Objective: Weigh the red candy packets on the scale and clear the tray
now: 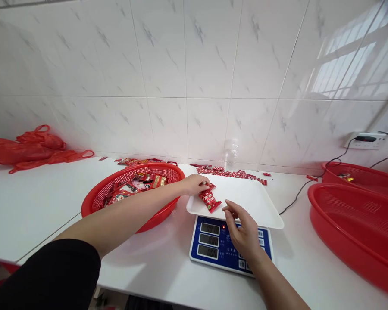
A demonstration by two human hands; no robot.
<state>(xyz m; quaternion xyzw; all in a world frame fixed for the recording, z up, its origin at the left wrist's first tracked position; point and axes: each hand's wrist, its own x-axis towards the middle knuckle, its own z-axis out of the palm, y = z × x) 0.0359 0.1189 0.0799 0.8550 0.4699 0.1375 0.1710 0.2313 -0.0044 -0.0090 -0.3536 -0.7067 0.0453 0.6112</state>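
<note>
Over white tray [245, 197], left hand [196, 185] pinches red packet [211, 200], downward pressure possibly skewing scale [224, 249]; right hand [244, 231] slightly spread.

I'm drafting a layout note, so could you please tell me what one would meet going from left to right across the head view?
Red plastic bags → filled red basket → left hand holding a red packet → right hand → front red basket at the right.

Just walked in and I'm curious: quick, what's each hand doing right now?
Left hand: closed on a red packet at the white tray.
Right hand: loosely open, nothing visible in it, over the blue scale.
</note>
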